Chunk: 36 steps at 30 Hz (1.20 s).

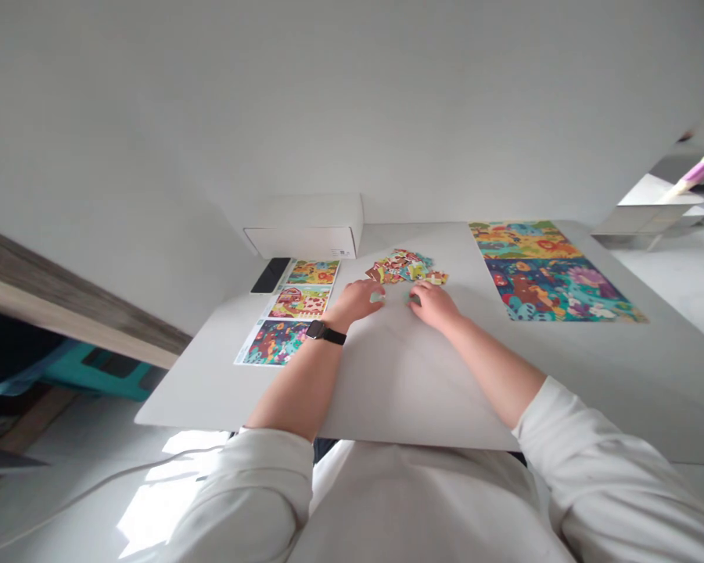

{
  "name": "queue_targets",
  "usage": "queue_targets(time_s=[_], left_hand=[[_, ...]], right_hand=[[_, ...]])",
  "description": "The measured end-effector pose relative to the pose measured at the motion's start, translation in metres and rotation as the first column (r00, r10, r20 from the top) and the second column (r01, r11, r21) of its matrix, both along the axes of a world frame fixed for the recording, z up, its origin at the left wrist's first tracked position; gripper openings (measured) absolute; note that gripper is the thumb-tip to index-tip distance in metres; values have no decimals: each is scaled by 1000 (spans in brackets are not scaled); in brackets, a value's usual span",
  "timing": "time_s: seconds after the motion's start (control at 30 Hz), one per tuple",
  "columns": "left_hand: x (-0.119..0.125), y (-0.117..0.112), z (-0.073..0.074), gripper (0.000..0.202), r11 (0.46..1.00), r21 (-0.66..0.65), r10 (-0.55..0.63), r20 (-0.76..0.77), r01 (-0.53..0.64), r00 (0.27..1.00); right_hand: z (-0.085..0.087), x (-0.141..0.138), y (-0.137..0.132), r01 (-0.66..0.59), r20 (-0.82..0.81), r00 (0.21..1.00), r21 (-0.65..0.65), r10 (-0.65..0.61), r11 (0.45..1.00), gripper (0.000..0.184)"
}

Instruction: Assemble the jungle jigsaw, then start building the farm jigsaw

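At a white table, we are touching puzzle pieces.
Our left hand and right hand are curling loosely; grasp impossible to tell.

I see my left hand and right hand resting on the table, loose puzzle pieces just beyond my fingertips, a picture sheet left of them.

Your left hand covered part of a pale piece, so whether it pinched or only touched it could not be told. Just beyond your right hand, the loose puzzle pieces were too small to tell apart, and far to its right a blurred pink stick ran off the edge.
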State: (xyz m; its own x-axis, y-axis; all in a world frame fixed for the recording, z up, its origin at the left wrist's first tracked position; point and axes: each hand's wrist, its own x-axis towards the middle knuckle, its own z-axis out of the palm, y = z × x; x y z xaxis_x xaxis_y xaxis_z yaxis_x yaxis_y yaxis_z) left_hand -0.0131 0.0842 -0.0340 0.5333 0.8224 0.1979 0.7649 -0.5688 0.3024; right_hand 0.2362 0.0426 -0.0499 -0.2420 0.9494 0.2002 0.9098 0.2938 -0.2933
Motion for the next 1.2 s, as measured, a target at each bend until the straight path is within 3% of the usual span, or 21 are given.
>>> queue_targets(time_s=[0.47,0.8,1.03,1.2], left_hand=[[-5,19,-18,25,999,-40,-31,108,36,994],[-7,20,-18,31,998,-3,-55,73,55,996],[-6,20,-16,27,998,25,-56,150,53,987],[-5,14,-10,24,994,94,33,298,-64,954]], right_hand=[[1,-2,-3,21,5,1000,-11,-21,1000,19],[3,-1,-4,10,2,1000,-4,-10,1000,19],[0,1,-3,11,-59,998,16,-10,1000,19],[14,23,9,174,-222,963,69,-155,982,20]])
